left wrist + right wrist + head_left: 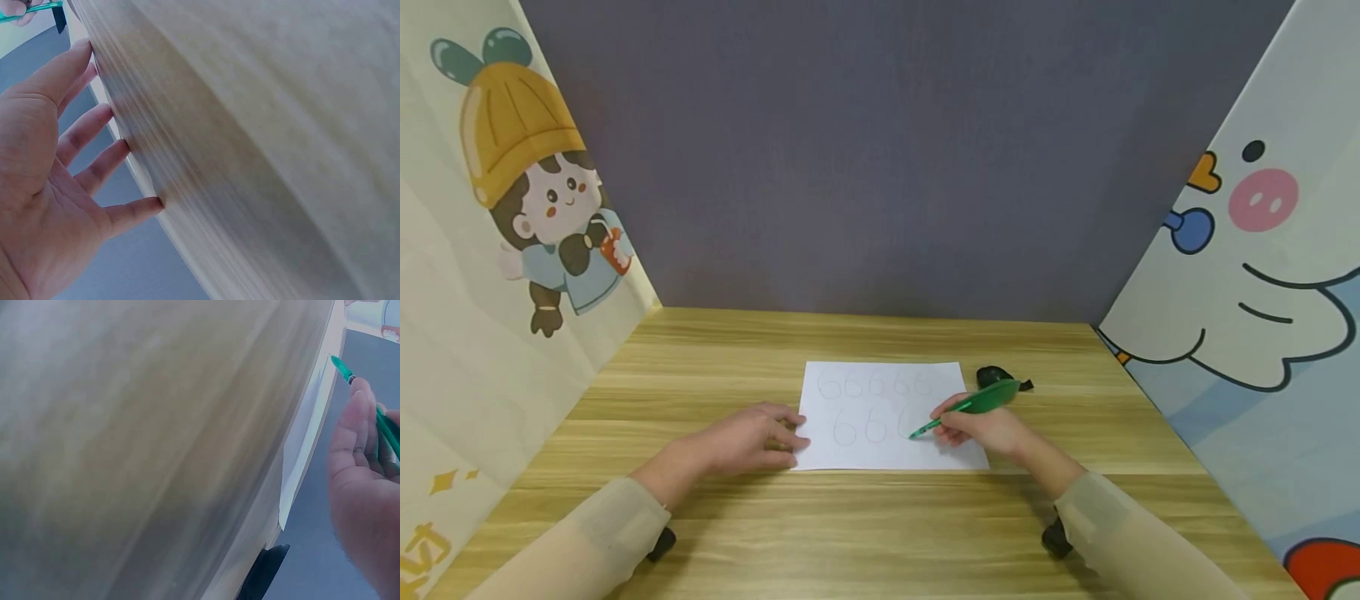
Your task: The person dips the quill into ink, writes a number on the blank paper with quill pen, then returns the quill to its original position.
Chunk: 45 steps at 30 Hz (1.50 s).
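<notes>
My right hand (pixel 983 427) pinches a green pen (pixel 988 398) with a broad leaf-shaped top. Its tip points down at a white sheet of paper (pixel 880 458), at the end of a faint curved stroke. Several outlined 6s run along the sheet's upper row; two larger ones stand below, left of that stroke. Fingers of my left hand (pixel 748 439) are spread and rest on the paper's left edge. In the left wrist view, the left hand (pixel 56 169) has its fingertips at the surface. The right wrist view shows the pen (pixel 342 369) rising from the curled right fingers.
A small black object (pixel 994 377) lies behind the right hand, beside the sheet's upper right corner. The wood-grain table (pixel 850 533) ends at a dark grey panel (pixel 880 167). Cartoon-printed walls (pixel 445 333) flank it on both sides.
</notes>
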Tool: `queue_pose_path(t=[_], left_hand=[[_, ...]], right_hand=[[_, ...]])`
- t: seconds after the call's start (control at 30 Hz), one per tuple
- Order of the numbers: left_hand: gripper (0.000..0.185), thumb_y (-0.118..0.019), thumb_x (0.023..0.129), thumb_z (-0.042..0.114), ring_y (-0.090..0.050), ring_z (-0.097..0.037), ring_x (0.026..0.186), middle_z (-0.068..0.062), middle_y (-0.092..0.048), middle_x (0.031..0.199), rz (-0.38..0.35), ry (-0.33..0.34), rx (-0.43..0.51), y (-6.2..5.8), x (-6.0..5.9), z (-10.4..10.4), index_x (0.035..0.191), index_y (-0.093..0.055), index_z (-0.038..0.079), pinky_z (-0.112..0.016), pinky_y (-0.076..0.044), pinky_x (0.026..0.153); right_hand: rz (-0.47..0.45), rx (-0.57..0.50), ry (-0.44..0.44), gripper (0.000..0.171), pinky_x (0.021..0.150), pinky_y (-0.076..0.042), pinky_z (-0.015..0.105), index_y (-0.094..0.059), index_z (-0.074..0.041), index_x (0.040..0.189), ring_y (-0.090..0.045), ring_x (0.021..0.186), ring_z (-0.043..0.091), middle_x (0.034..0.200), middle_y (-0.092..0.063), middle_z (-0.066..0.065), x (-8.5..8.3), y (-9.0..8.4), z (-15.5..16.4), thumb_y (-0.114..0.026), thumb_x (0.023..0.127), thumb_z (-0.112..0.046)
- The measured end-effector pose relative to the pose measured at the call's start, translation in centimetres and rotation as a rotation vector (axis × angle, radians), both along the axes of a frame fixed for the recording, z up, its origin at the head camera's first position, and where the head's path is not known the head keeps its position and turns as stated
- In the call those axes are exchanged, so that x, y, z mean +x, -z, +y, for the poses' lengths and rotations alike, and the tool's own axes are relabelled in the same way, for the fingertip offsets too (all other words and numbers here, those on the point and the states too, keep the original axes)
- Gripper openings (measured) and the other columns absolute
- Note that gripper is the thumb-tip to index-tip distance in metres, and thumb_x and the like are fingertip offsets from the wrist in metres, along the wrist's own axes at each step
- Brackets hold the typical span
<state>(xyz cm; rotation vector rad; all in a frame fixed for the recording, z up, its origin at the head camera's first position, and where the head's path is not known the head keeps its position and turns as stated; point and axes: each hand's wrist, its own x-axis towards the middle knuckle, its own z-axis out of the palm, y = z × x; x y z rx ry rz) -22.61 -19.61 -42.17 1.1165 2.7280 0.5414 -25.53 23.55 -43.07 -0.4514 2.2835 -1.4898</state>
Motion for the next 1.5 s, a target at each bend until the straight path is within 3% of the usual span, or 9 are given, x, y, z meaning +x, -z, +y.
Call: queue_pose_path(t=[0.6, 0.9, 1.5], left_hand=[[0.033, -0.078, 0.103, 0.029, -0.059, -0.042, 0.144, -0.015, -0.064, 0.156, 0.001, 0.0, -0.005, 0.1, -0.1, 0.0, 0.135, -0.079, 0.017, -0.064, -0.049, 0.123], [0.034, -0.078, 0.103, 0.03, -0.06, -0.04, 0.143, -0.014, -0.065, 0.155, 0.022, 0.009, -0.007, 0.2, 0.0, -0.1, 0.135, -0.079, 0.018, -0.063, -0.05, 0.122], [0.033, -0.078, 0.103, 0.029, -0.06, -0.041, 0.143, -0.015, -0.065, 0.155, 0.022, 0.014, 0.0, 0.1, 0.0, -0.1, 0.135, -0.079, 0.017, -0.063, -0.05, 0.122]], right_hand=[[0.024, -0.019, 0.024, 0.033, 0.081, -0.069, 0.029, -0.067, 0.014, 0.129, -0.077, 0.091, 0.018, 0.109, -0.081, 0.02, -0.1, 0.0, 1.5, -0.062, 0.108, -0.011], [0.019, -0.042, 0.06, 0.034, 0.081, -0.068, 0.029, -0.065, 0.016, 0.131, -0.076, 0.09, 0.016, 0.112, -0.079, 0.027, -0.1, 0.0, 1.4, -0.062, 0.109, -0.01], [0.003, -0.056, 0.137, 0.034, 0.082, -0.068, 0.027, -0.066, 0.015, 0.132, -0.078, 0.091, 0.012, 0.11, -0.081, 0.023, -0.7, 0.2, 0.7, -0.061, 0.11, -0.01]])
